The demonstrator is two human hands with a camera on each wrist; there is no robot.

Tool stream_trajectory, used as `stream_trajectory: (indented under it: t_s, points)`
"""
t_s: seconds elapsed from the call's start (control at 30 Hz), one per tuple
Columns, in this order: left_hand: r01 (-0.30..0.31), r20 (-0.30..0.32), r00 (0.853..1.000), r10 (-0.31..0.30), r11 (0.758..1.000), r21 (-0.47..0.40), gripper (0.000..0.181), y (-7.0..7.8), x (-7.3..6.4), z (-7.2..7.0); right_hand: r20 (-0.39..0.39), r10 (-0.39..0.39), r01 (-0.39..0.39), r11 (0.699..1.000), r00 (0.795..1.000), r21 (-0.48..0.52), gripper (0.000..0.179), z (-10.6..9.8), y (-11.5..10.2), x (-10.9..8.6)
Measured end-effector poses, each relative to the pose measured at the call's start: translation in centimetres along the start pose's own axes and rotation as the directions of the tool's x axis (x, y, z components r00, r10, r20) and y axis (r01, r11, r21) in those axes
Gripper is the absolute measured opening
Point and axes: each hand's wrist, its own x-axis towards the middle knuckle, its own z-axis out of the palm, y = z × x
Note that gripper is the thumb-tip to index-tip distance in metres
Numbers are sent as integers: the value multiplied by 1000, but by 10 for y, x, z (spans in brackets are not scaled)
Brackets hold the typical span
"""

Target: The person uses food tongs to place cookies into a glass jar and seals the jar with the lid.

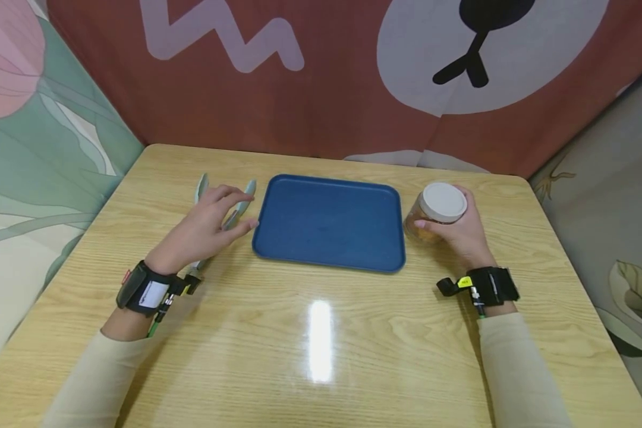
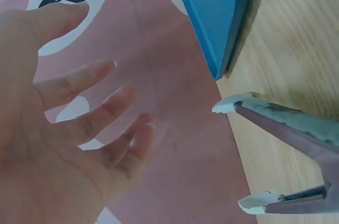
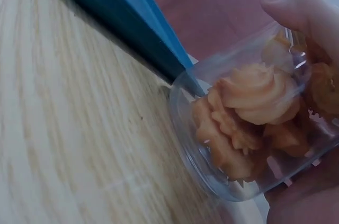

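Observation:
My right hand (image 1: 469, 233) grips a clear plastic jar (image 1: 416, 221) with a white lid (image 1: 444, 202), beside the right end of a blue tray (image 1: 329, 223). Through the jar's wall in the right wrist view, piped swirl cookies (image 3: 259, 94) show, golden brown. Over on the left, my left hand (image 1: 205, 219) hovers above a pair of pale green and grey tongs (image 1: 249, 190), its fingers spread and relaxed with nothing held. The tongs' two arms stand apart, as the left wrist view shows, and the hand hides their middle in the head view.
A light wood table (image 1: 278, 333) carries everything, with the tray between my hands. Behind its back edge hangs a reddish-brown printed cloth (image 1: 331, 113). Patterned cloths also hang along the left and right sides. Each wrist wears a black strapped camera.

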Motion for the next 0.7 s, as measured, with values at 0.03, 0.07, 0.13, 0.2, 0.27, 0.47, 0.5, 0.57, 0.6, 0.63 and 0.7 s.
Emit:
stream_trajectory:
  t_s: [0.03, 0.07, 0.13, 0.2, 0.27, 0.47, 0.5, 0.57, 0.6, 0.63, 0.7]
  points:
    - [3, 4, 1000, -3, 1000, 2, 46, 0, 0, 0, -2, 2, -2, 1000, 1000, -9, 97, 1, 0, 0]
    - [5, 7, 1000, -5, 1000, 3, 46, -1, 0, 1, -4, 4, -4, 1000, 1000, -17, 97, 2, 0, 0]
    - [5, 10, 1000, -5, 1000, 3, 47, -2, -1, 1, -7, 3, -3, 1000, 1000, -21, 97, 4, 0, 0]
    - [6, 13, 1000, -6, 1000, 7, 48, -3, -1, 2, -9, -3, 3, 1000, 1000, -27, 96, 6, 0, 0]
    - [6, 18, 1000, -7, 1000, 12, 49, -4, 0, 3, -5, -6, 6, 1000, 1000, -22, 96, 7, 1, 1]
    - [-2, 19, 1000, 1, 999, 43, 48, -4, 6, 0, 45, 10, -10, 1000, 999, -14, 93, 3, -1, 0]
    - [-4, 11, 1000, 3, 999, 53, 47, -3, 9, -3, 54, 8, -9, 1000, 998, 18, 89, -1, -3, 0]
    - [-5, -13, 1000, 6, 997, 78, 45, -2, 14, -12, 65, -8, 3, 997, 998, 75, 80, -12, -10, -3]
    - [-4, -27, 1000, 7, 995, 97, 44, -2, 18, -18, 65, -21, 13, 993, 998, 119, 75, -19, -13, -4]
    - [-4, -41, 999, 9, 992, 123, 43, -3, 21, -24, 61, -39, 28, 986, 997, 165, 70, -27, -17, -4]
    - [12, -71, 997, 2, 981, 194, 46, -5, 28, -36, 35, -72, 64, 982, 997, 178, 59, -45, -23, -4]
